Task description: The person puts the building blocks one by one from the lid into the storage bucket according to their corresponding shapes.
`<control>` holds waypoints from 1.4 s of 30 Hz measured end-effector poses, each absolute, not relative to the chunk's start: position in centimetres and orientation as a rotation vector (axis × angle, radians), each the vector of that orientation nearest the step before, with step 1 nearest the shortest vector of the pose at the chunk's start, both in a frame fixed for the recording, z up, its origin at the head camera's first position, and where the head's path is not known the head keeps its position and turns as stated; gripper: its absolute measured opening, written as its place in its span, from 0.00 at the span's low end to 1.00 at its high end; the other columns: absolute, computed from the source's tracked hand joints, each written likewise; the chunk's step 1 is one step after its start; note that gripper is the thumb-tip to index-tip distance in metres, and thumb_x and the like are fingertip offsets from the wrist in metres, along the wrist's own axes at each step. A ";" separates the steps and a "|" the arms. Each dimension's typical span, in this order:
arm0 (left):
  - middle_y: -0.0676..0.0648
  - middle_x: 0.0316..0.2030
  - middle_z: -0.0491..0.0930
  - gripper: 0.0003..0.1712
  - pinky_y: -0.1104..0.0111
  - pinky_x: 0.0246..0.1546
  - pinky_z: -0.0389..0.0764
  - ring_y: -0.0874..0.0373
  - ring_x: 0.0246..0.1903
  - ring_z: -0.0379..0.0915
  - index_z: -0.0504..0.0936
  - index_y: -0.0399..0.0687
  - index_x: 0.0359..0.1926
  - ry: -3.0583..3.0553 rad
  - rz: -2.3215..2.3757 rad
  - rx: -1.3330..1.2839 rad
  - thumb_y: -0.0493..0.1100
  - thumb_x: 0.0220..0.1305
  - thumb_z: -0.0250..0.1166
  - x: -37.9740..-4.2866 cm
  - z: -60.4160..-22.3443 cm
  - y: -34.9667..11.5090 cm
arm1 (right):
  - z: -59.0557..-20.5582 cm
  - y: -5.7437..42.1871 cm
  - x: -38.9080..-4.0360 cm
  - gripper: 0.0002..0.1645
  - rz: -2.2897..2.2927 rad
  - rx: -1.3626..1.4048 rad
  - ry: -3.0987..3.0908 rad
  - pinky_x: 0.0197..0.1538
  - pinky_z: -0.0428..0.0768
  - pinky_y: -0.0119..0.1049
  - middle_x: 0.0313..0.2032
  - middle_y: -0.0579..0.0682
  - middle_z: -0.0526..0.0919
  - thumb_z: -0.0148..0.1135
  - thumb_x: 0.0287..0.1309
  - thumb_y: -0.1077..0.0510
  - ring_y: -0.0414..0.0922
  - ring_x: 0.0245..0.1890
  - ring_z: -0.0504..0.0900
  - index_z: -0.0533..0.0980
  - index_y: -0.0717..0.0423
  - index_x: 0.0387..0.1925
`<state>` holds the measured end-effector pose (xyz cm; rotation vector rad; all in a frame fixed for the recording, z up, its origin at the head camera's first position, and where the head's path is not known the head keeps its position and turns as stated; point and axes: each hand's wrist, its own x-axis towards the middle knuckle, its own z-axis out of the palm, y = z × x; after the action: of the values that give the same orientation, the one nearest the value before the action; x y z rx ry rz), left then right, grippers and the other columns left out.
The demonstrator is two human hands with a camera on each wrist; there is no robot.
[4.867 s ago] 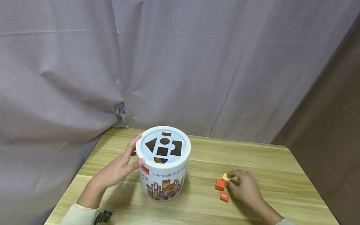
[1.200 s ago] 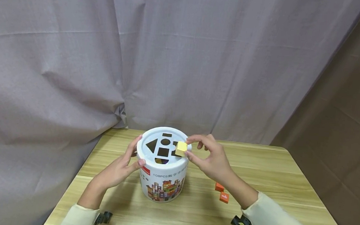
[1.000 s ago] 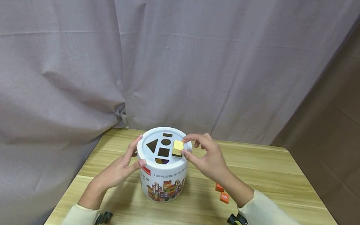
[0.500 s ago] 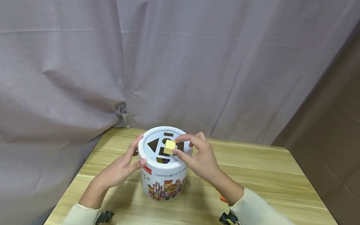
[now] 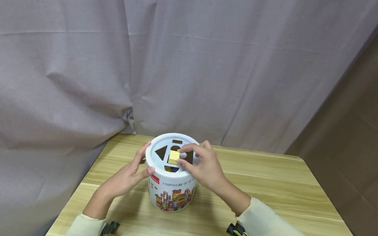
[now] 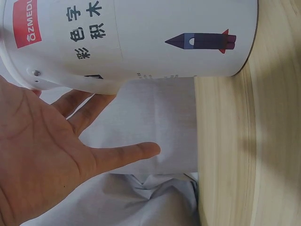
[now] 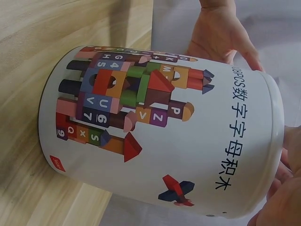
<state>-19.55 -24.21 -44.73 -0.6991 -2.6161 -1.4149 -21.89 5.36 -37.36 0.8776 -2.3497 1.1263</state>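
A white toy-block bucket (image 5: 172, 190) stands upright on the table, its lid (image 5: 159, 164) cut with shaped holes. My left hand (image 5: 126, 175) grips the bucket's upper left rim, thumb in front and fingers behind; in the left wrist view that hand (image 6: 42, 150) shows fingers reaching behind the bucket. Between thumb and index finger, my right hand (image 5: 206, 167) pinches a small yellow block (image 5: 174, 155). The block sits right at the square hole in the lid's middle and covers most of it. In the right wrist view the block is hidden, and the right hand (image 7: 284, 188) appears at the rim.
Just a sliver of an orange block (image 5: 233, 211) shows beside the right forearm, which hides the rest. The wooden table (image 5: 270, 182) runs back to a grey curtain (image 5: 192, 67). Dark wrist-worn devices sit at both sleeves.
My right hand picked the yellow block up from beside the orange blocks and carried it left over the lid, then lower, to the square hole. My left hand has stayed on the rim.
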 end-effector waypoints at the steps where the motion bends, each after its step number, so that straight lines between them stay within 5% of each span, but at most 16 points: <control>1: 0.39 0.82 0.67 0.52 0.24 0.70 0.71 0.34 0.77 0.69 0.34 0.81 0.89 -2.618 -1.417 -0.696 0.58 0.85 0.61 -19.6 -44.7 -24.2 | -37.3 5.3 -21.9 0.18 1.121 0.876 -2.355 0.50 0.80 0.45 0.45 0.46 0.93 0.89 0.54 0.57 0.54 0.42 0.75 0.90 0.45 0.46; 14: 0.35 0.81 0.68 0.52 0.22 0.71 0.68 0.27 0.78 0.67 0.33 0.80 0.90 -2.623 -1.401 -0.687 0.57 0.85 0.60 -19.4 -45.0 -24.5 | -37.3 5.4 -21.7 0.24 1.093 0.802 -2.442 0.49 0.73 0.41 0.51 0.46 0.92 0.88 0.56 0.53 0.49 0.46 0.72 0.90 0.45 0.54; 22: 0.38 0.82 0.67 0.52 0.24 0.70 0.72 0.34 0.76 0.71 0.34 0.78 0.90 -2.607 -1.384 -0.703 0.57 0.84 0.62 -19.7 -44.9 -24.6 | -37.0 6.0 -21.7 0.22 1.080 0.826 -2.405 0.48 0.74 0.41 0.52 0.42 0.94 0.88 0.56 0.53 0.47 0.46 0.73 0.90 0.43 0.52; 42: 0.37 0.82 0.66 0.53 0.24 0.70 0.71 0.33 0.76 0.70 0.32 0.79 0.89 -2.614 -1.375 -0.720 0.58 0.85 0.61 -19.9 -44.8 -24.9 | -36.4 11.6 -20.8 0.22 1.031 0.786 -2.333 0.52 0.73 0.40 0.51 0.42 0.94 0.85 0.59 0.59 0.41 0.44 0.70 0.90 0.47 0.55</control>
<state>-19.89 -24.94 -44.83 -0.7198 -2.6138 -1.3750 -20.76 11.58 -36.38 0.7860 -2.3326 1.0310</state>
